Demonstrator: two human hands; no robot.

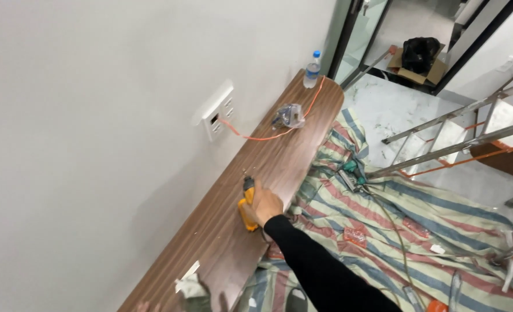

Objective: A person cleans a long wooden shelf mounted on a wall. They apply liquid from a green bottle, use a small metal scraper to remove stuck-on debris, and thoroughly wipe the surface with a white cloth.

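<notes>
My right hand (263,207), in a black sleeve, grips a yellow cordless drill (247,203) whose tip points down onto a long dark wood-grain shelf (222,231) fixed along a white wall. My left hand (194,288) sits at the bottom edge of the view, only partly seen, apparently in a pale glove, resting on the shelf next to a small white piece (187,271). Whether it holds anything I cannot tell.
An orange cable (256,137) runs from a white wall socket plate (219,111) across the shelf. A clear plastic bag (289,115) and a water bottle (312,69) stand farther along. A striped tarp (383,225) covers the floor, with a green tool (349,169) and an aluminium ladder (452,138).
</notes>
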